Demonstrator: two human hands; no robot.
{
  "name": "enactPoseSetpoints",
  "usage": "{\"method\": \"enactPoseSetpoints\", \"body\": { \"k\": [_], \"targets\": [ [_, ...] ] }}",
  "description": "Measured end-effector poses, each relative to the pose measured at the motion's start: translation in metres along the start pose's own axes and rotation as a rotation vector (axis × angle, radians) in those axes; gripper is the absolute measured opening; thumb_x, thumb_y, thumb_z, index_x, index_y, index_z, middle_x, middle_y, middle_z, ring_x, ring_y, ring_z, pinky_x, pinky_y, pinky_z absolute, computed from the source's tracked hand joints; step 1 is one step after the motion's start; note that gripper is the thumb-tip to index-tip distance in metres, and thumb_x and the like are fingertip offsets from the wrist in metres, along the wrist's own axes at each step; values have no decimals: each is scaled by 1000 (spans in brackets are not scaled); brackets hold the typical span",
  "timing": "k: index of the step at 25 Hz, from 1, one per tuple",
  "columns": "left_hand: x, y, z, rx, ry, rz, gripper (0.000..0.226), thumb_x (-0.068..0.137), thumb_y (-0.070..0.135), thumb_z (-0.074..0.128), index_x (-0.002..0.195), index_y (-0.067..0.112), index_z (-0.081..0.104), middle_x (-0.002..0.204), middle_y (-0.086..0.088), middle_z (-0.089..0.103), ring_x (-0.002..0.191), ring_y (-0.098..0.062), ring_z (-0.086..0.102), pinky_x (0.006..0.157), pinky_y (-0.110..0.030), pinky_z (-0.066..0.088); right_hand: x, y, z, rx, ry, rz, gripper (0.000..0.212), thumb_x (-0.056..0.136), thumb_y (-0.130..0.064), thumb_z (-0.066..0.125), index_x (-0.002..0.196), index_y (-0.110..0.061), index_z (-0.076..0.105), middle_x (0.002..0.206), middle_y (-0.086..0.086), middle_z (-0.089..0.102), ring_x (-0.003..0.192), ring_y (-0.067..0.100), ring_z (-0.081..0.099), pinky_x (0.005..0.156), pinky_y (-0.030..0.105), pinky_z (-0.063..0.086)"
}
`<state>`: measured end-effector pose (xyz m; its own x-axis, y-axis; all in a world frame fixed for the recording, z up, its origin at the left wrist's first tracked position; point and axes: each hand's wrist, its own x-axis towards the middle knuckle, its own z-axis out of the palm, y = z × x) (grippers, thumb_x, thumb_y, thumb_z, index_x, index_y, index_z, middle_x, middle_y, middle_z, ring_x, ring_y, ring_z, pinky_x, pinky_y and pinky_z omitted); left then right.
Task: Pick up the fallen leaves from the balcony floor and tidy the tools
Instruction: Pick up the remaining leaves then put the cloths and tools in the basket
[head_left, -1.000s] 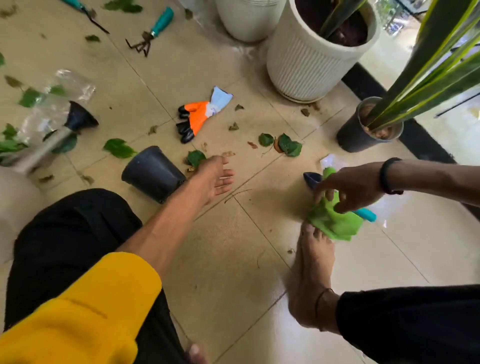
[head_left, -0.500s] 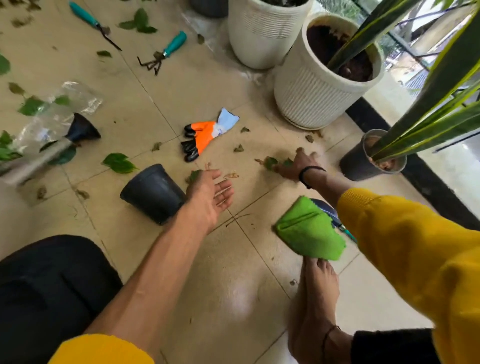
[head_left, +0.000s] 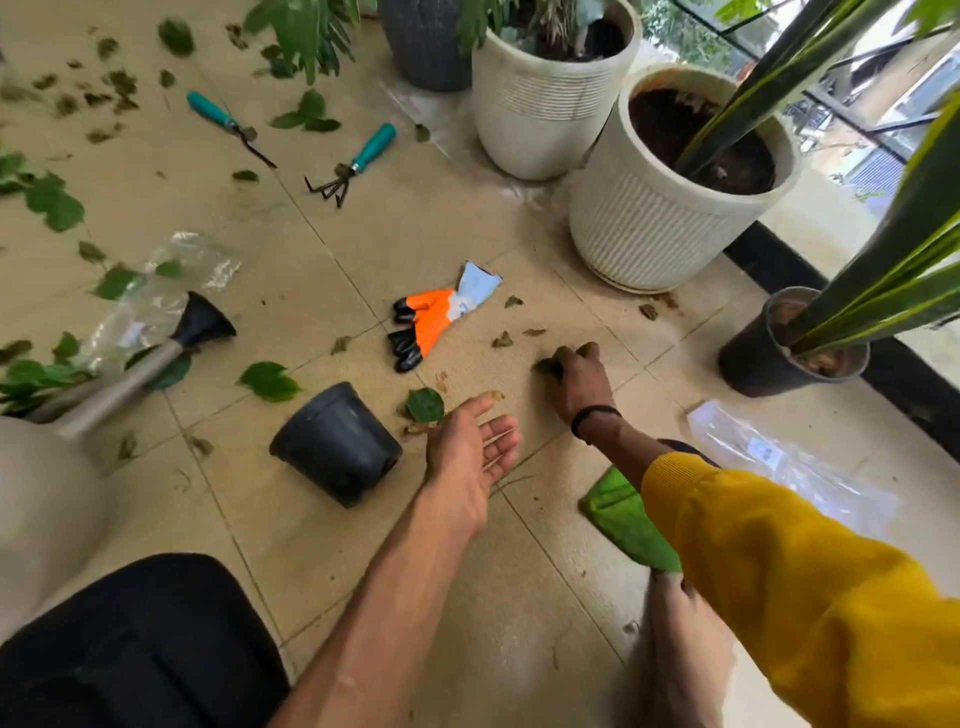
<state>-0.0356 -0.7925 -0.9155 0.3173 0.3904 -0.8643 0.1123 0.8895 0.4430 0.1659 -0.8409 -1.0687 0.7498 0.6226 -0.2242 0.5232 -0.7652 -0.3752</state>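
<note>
tiled floor (head_left: 322, 291): left hand (head_left: 470, 452) spread beside toppled pot (head_left: 337, 441), right hand (head_left: 579, 382) pinching leaves (head_left: 546, 367)

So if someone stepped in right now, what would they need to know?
Right hand: gripping green leaves off the floor.
Left hand: open, palm up, holding nothing, beside a green leaf.
Tools not yet tidied: hand rake, teal-handled tool, orange glove, tipped black pot, green cloth.
Left to do: many leaves remain scattered, mostly far left; gather the tools.
</note>
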Motion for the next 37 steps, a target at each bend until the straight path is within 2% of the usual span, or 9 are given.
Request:
{"method": "enactPoseSetpoints", "body": {
  "k": [8, 11, 13, 18, 21, 25, 29, 33, 37],
  "targets": [
    [42, -23, -18, -6, 45, -42, 25, 103, 21, 49, 121, 11, 63, 110, -14, 72, 103, -27, 69, 97, -40, 54, -15, -7, -73, 375, -272, 152, 10, 85, -9, 76, 94, -11, 74, 87, 7, 75, 75, 19, 72, 79, 38, 62],
    [56, -34, -13, -154, -111, -121, 37, 106, 31, 43, 130, 9, 59, 119, -16, 70, 109, -30, 67, 98, -43, 51, -36, -47, -107, 439, -516, -21, 8, 85, -8, 77, 92, -7, 73, 87, 10, 77, 76, 21, 75, 81, 41, 62],
    [61, -39, -9, -326, -243, -158, 42, 106, 35, 40, 132, 7, 57, 127, -20, 65, 116, -34, 64, 100, -47, 50, -58, -78, -114, 156, -577, -222, 12, 86, -17, 76, 96, -13, 73, 89, 3, 76, 81, 17, 72, 73, 33, 60],
    [70, -45, -17, -530, -366, -163, 45, 103, 33, 45, 135, 4, 59, 129, -23, 66, 119, -37, 65, 108, -47, 48, -102, -122, -79, -402, -529, -398, 26, 87, -30, 69, 112, -26, 66, 104, 1, 63, 91, 19, 62, 72, 32, 57],
    [74, -48, -23, -586, -402, -190, 48, 101, 32, 48, 139, 4, 57, 135, -22, 62, 126, -37, 61, 111, -48, 45, -111, -129, -72, -433, -551, -431, 40, 85, -35, 68, 123, -27, 58, 116, 5, 52, 95, 22, 60, 80, 39, 58],
    [77, -49, -27, -616, -388, -123, 40, 98, 25, 55, 129, 2, 62, 122, -21, 69, 110, -37, 68, 87, -52, 58, -95, -143, -94, -331, -465, -370, 44, 88, -35, 69, 128, -24, 56, 118, 0, 52, 99, 23, 62, 80, 34, 56],
    [77, -45, -43, -671, -462, -97, 25, 99, 23, 54, 106, 5, 69, 107, -16, 70, 104, -35, 68, 96, -56, 54, -13, -125, -101, -118, -316, -288, 33, 92, -30, 66, 124, -24, 63, 124, 1, 62, 93, 22, 67, 86, 35, 55],
    [76, -42, -80, -711, -479, -40, 18, 99, 20, 55, 94, 7, 67, 98, -13, 67, 97, -32, 67, 92, -55, 55, 57, -89, -61, -205, -310, -222, 57, 92, -32, 66, 144, -16, 48, 148, 10, 47, 132, 28, 49, 105, 36, 42],
    [75, -34, -122, -758, -409, 3, 19, 99, 19, 54, 89, 8, 66, 93, -13, 67, 96, -30, 67, 96, -55, 53, 81, -83, -17, -356, -345, -306, 49, 93, -37, 57, 133, -10, 54, 137, 17, 51, 124, 34, 48, 106, 44, 42]
  ]
}}
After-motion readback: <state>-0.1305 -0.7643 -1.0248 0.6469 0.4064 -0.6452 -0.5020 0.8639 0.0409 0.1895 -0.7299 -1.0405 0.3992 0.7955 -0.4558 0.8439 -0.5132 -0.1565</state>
